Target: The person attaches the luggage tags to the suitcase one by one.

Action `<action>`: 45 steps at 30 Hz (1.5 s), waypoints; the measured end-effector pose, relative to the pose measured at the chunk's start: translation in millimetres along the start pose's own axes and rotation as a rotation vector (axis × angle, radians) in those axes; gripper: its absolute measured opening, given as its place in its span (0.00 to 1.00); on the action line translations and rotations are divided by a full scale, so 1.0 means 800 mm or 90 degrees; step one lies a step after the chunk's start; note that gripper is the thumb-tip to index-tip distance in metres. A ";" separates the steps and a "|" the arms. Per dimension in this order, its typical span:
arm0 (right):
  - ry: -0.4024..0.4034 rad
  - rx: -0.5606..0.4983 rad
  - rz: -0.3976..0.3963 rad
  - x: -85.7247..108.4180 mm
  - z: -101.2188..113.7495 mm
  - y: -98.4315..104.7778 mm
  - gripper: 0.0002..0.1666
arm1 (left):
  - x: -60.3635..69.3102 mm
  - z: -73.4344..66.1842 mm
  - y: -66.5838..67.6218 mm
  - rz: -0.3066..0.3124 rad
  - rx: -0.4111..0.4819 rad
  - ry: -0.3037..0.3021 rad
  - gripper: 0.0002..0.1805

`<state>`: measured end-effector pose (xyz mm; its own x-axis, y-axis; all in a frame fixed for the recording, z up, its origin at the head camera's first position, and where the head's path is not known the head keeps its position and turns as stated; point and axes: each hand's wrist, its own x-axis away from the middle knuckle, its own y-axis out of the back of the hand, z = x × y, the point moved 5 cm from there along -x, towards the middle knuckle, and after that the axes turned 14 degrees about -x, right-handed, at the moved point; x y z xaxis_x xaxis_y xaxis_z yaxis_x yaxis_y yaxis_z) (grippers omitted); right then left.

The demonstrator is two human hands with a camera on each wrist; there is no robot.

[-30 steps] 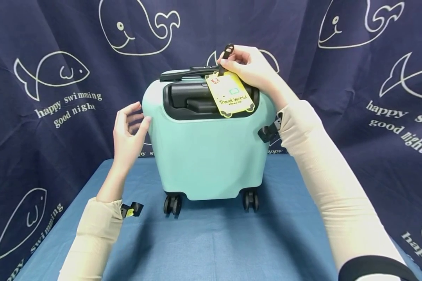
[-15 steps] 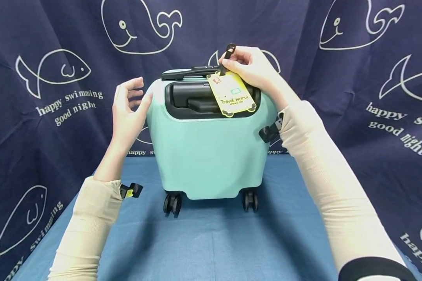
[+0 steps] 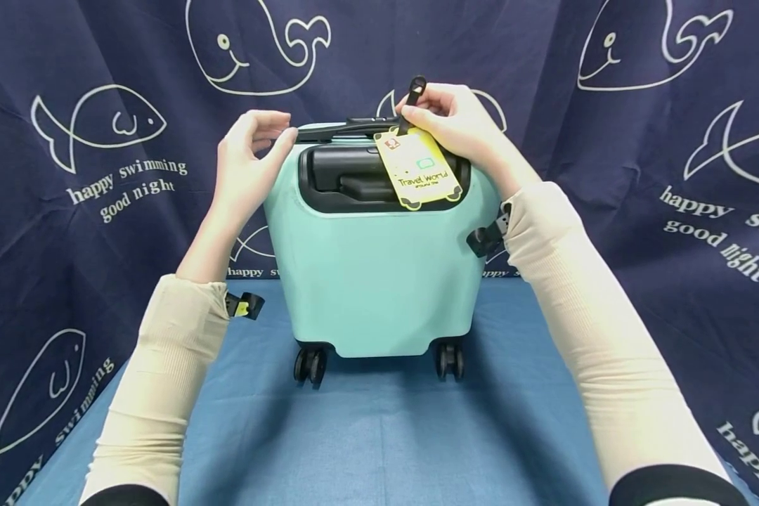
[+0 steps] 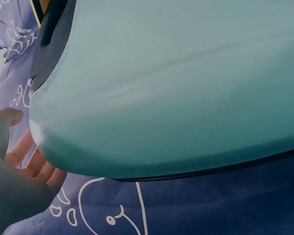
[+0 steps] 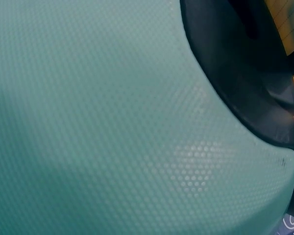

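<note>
A mint-green suitcase [image 3: 379, 281] stands upright on its black wheels. A black carry handle [image 3: 329, 132] runs along its top. My right hand [image 3: 458, 123] pinches the black strap [image 3: 412, 102] of a yellow luggage tag [image 3: 419, 169] printed "Travel World", and the tag hangs over the black recess in the shell. Beside the suitcase's top left corner is my left hand [image 3: 253, 158], its fingers loosely bent near the handle's left end. Whether its fingertips touch the handle is unclear. In the left wrist view, my left hand [image 4: 24, 176] is by the rounded corner and holds nothing.
Under the wheels lies a blue cloth [image 3: 379, 436] covering the table. A dark blue curtain [image 3: 126, 56] with white whale and fish drawings hangs behind and at both sides. The retracted pull handle [image 3: 348, 172] sits in the recess.
My left hand has risen from the suitcase's left side and moved right to its top left corner. The right hand has stayed on the tag's strap, almost still.
</note>
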<state>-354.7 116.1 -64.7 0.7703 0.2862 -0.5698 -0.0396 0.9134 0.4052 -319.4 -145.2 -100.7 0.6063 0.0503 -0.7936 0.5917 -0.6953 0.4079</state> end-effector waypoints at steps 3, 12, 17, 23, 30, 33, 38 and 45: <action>-0.003 -0.001 -0.002 0.000 -0.001 0.001 0.14 | -0.012 -0.008 -0.004 0.023 -0.015 0.006 0.16; -0.006 0.004 -0.011 0.002 -0.008 0.005 0.11 | -0.046 -0.025 -0.032 0.094 -0.038 0.017 0.17; -0.005 -0.004 -0.011 0.005 -0.010 0.005 0.09 | -0.055 -0.029 -0.047 0.118 -0.058 0.014 0.17; 0.002 -0.005 -0.010 0.005 -0.007 0.005 0.09 | -0.066 -0.035 -0.060 0.145 -0.079 0.010 0.17; 0.016 -0.014 -0.003 0.001 -0.001 0.002 0.08 | -0.080 -0.043 -0.070 0.168 -0.123 0.008 0.17; 0.017 -0.021 -0.004 0.000 0.000 0.002 0.07 | -0.083 -0.050 -0.075 0.182 -0.132 -0.001 0.17; 0.018 -0.019 -0.002 0.000 -0.001 0.001 0.07 | -0.086 -0.060 -0.086 0.211 -0.152 -0.004 0.18; 0.018 -0.022 -0.001 0.001 0.000 0.001 0.07 | -0.085 -0.065 -0.099 0.239 -0.198 -0.012 0.19</action>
<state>-354.1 117.2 -64.7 0.7525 0.2926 -0.5900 -0.0607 0.9229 0.3801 -380.2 -56.3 -55.7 0.8006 -0.1779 -0.5722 0.4662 -0.4149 0.7813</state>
